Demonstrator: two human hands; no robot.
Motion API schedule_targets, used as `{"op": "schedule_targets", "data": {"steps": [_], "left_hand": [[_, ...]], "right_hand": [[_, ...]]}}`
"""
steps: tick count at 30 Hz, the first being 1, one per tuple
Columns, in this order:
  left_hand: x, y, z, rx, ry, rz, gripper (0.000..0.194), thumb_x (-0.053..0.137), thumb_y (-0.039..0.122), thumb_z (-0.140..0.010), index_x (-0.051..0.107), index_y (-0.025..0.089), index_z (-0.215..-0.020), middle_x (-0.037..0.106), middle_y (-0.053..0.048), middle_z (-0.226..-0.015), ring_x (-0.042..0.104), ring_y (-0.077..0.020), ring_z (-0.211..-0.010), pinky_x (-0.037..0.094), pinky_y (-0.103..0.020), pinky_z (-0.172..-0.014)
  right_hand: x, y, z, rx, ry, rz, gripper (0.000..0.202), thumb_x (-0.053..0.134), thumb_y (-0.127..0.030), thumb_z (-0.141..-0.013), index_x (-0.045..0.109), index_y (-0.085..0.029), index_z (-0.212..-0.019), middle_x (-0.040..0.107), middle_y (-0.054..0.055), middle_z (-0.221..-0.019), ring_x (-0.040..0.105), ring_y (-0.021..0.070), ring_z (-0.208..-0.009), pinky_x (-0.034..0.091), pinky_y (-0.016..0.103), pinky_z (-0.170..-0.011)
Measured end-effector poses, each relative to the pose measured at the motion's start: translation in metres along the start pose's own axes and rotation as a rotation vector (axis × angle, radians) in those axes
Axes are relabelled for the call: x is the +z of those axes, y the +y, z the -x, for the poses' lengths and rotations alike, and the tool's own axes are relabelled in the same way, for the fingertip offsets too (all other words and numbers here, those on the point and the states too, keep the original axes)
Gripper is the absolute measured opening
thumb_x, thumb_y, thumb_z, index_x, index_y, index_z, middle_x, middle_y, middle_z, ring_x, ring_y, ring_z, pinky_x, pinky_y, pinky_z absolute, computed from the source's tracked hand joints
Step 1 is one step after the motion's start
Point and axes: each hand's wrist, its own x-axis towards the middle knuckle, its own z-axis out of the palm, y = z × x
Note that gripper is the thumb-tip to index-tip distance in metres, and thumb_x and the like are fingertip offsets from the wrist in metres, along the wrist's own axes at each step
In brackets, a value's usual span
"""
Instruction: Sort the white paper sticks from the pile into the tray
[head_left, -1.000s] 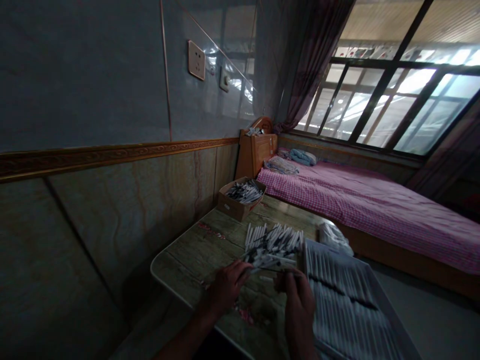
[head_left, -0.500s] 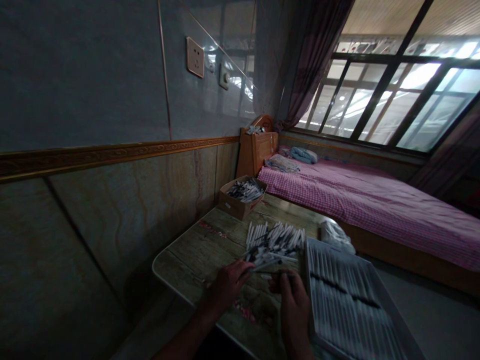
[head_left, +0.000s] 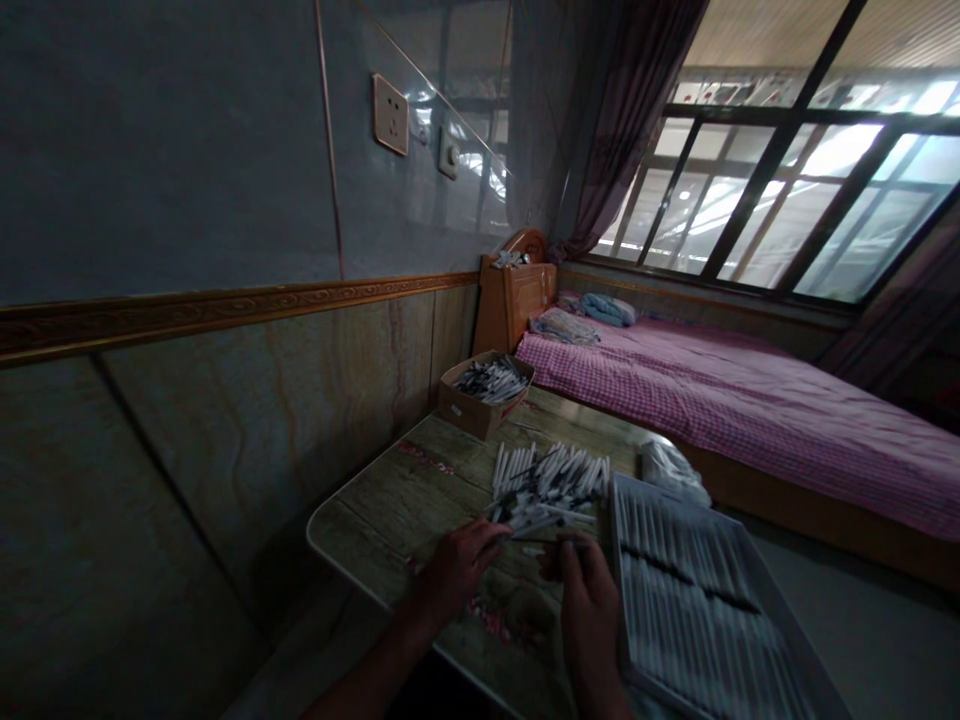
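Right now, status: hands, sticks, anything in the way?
Left hand and right hand pinching thin dark rod. Loose stick pile just beyond. Tray close beside right hand; nothing visibly blocking.

My feed is dim overall; daylight comes through the window (head_left: pixel 750 200) at the far right, its brightest panes washed out to white. The glossy wall (head_left: pixel 187 150) on the left stays dark, apart from streaks of glare beside the switch (head_left: pixel 449 157). The bed cover (head_left: pixel 712 385) catches soft light, while the bench (head_left: pixel 375 500) looks duller, with deep shadow under its left edge. I get the left grip (head_left: pixel 461 560) and right grip (head_left: pixel 589 590) in murky half-light, their fingertips smeared. The tray (head_left: pixel 787 625) contents read soft, and wide-angle stretch tilts the window frame.
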Motion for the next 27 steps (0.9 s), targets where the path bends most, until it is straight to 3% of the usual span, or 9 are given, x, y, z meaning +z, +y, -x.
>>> {"op": "schedule_targets", "data": {"steps": [5, 8, 11, 14, 17, 22, 27], "left_hand": [[0.001, 0.000, 0.001, 0.108, -0.050, 0.053, 0.022, 0.054, 0.025, -0.091, 0.068, 0.026, -0.108, 0.073, -0.002, -0.100, 0.067, -0.0146, -0.095, 0.051, -0.024, -0.085], [-0.001, -0.001, 0.002, 0.103, -0.001, 0.101, 0.023, 0.054, 0.031, -0.091, 0.069, 0.027, -0.107, 0.074, -0.002, -0.097, 0.068, -0.0155, -0.092, 0.052, -0.025, -0.083], [-0.005, -0.001, 0.002, -0.087, 0.295, 0.200, 0.026, 0.053, 0.037, -0.090, 0.069, 0.024, -0.105, 0.073, -0.003, -0.091, 0.068, -0.0164, -0.083, 0.054, -0.027, -0.077], [-0.012, 0.000, -0.001, -0.313, 0.662, 0.320, 0.034, 0.050, 0.045, -0.090, 0.068, 0.019, -0.103, 0.070, -0.003, -0.079, 0.066, -0.0157, -0.067, 0.054, -0.026, -0.065], [-0.017, 0.000, -0.005, -0.387, 0.827, 0.376, 0.040, 0.050, 0.051, -0.088, 0.067, 0.017, -0.101, 0.067, -0.003, -0.074, 0.064, -0.0157, -0.065, 0.054, -0.027, -0.062], [-0.015, -0.005, -0.004, -0.347, 0.815, 0.310, 0.041, 0.047, 0.051, -0.089, 0.067, 0.018, -0.103, 0.069, -0.004, -0.080, 0.065, -0.0168, -0.070, 0.055, -0.029, -0.066], [-0.013, -0.007, -0.002, -0.246, 0.731, 0.085, 0.035, 0.041, 0.041, -0.095, 0.066, 0.020, -0.107, 0.070, -0.007, -0.095, 0.066, -0.0188, -0.087, 0.054, -0.034, -0.080]], "right_hand": [[0.011, 0.012, 0.005, -0.053, -0.101, 0.053, 0.029, 0.050, -0.046, -0.087, 0.062, -0.021, -0.081, 0.062, 0.000, -0.067, 0.057, 0.0158, -0.062, 0.045, 0.025, -0.058], [0.017, 0.022, 0.006, -0.053, -0.200, 0.082, 0.026, 0.054, -0.040, -0.083, 0.067, -0.020, -0.093, 0.069, 0.003, -0.083, 0.064, 0.0187, -0.074, 0.050, 0.027, -0.065], [0.021, 0.034, 0.008, -0.058, -0.200, 0.164, 0.035, 0.053, -0.033, -0.081, 0.065, -0.019, -0.110, 0.070, 0.007, -0.098, 0.066, 0.0207, -0.086, 0.052, 0.030, -0.075], [0.025, 0.039, 0.011, -0.124, -0.274, 0.313, 0.031, 0.047, -0.022, -0.081, 0.067, -0.019, -0.104, 0.070, 0.008, -0.097, 0.066, 0.0204, -0.088, 0.051, 0.030, -0.079], [0.036, 0.032, 0.014, -0.215, -0.392, 0.496, 0.037, 0.044, -0.009, -0.078, 0.067, -0.020, -0.104, 0.068, 0.008, -0.103, 0.065, 0.0186, -0.091, 0.048, 0.025, -0.078], [0.070, 0.011, 0.012, -0.313, -0.514, 0.812, 0.045, 0.046, -0.005, -0.082, 0.061, -0.025, -0.119, 0.065, 0.006, -0.108, 0.065, 0.0172, -0.087, 0.045, 0.023, -0.070], [0.096, 0.009, 0.008, -0.445, -0.634, 0.920, 0.026, 0.053, -0.008, -0.082, 0.069, -0.025, -0.093, 0.065, 0.006, -0.094, 0.063, 0.0206, -0.085, 0.043, 0.025, -0.065]]}}
